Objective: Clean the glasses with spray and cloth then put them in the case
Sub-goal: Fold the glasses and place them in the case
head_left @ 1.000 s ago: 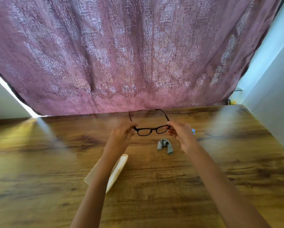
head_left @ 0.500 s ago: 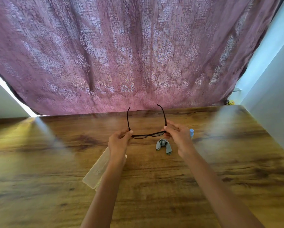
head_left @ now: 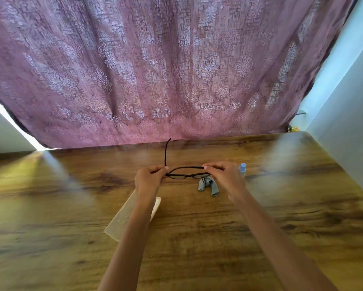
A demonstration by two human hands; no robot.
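Glasses (head_left: 187,175) hover over the tabletop (head_left: 50,206), held at both ends. At their 7 o'clock the pale case (head_left: 121,221) lies under the left forearm. The left hand (head_left: 149,179) curls its fingers round the left hinge, that temple pointing to 12 o'clock. A grey cloth (head_left: 208,185) lies at 5 o'clock. The right hand (head_left: 225,177) pinches the folded temple in its fingers; the spray bottle (head_left: 243,167) stands at 3 o'clock.

Person: left hand (head_left: 150,179) and right hand (head_left: 224,177) bare. Left forearm (head_left: 130,238) and right forearm (head_left: 271,238) bare skin from wrist to frame edge, 6 o'clock side.
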